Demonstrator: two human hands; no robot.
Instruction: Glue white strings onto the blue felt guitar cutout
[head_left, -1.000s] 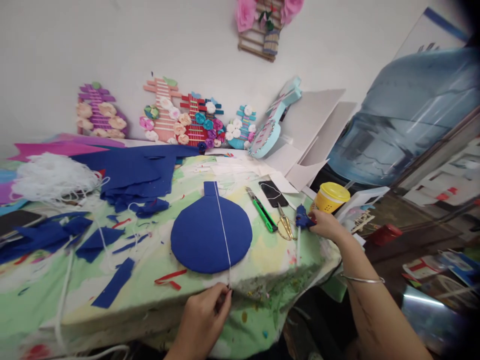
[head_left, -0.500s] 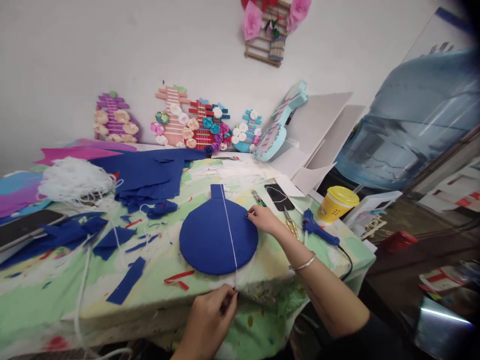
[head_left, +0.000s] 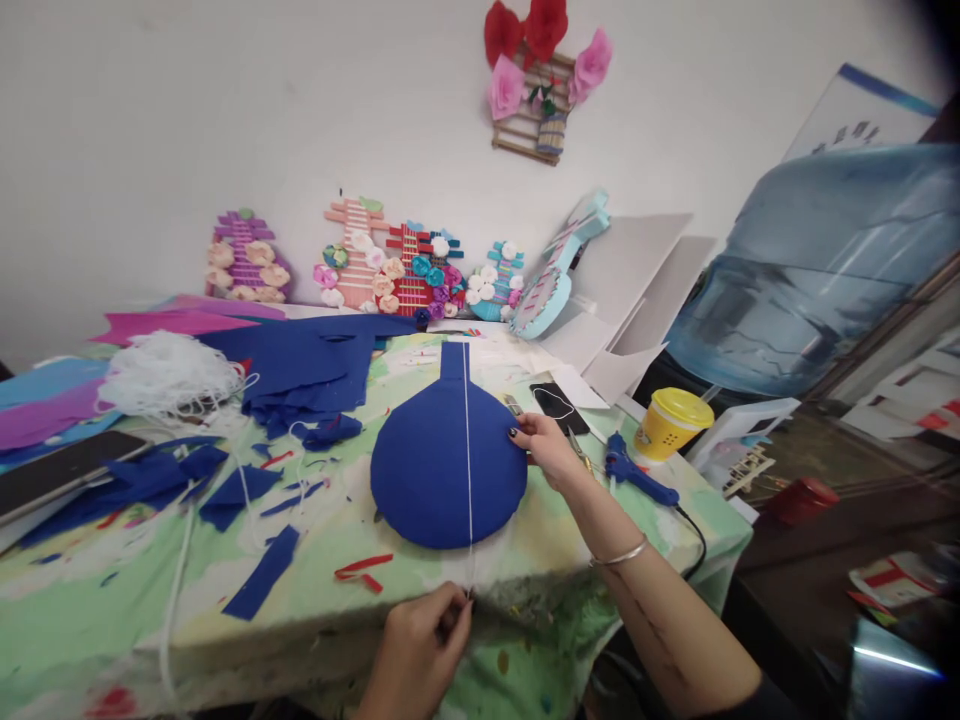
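A round blue cloth-covered panel with a short neck [head_left: 427, 465], shaped like a small lute, is at the table's front. A white string [head_left: 469, 430] runs straight down its face from the neck's top, past the lower edge. My left hand [head_left: 424, 640] pinches the string's lower end at the table's front edge. At the panel's right rim is my right hand [head_left: 547, 445], its thumb and fingers closed on the edge. A red ribbon scrap [head_left: 364, 570] lies just left of the string.
A blue glue gun [head_left: 637, 470], scissors, a black phone [head_left: 555, 403] and a yellow cup [head_left: 673, 422] are at the right. Blue scraps and a heap of white cord [head_left: 172, 375] lie left. Decorated instrument models [head_left: 409, 265] stand along the wall; a large water bottle [head_left: 810, 270] is at far right.
The panel looks slightly raised and turned, its neck now more upright in view. My right hand has moved from touching its face to gripping the rim. The string stays pulled taut.
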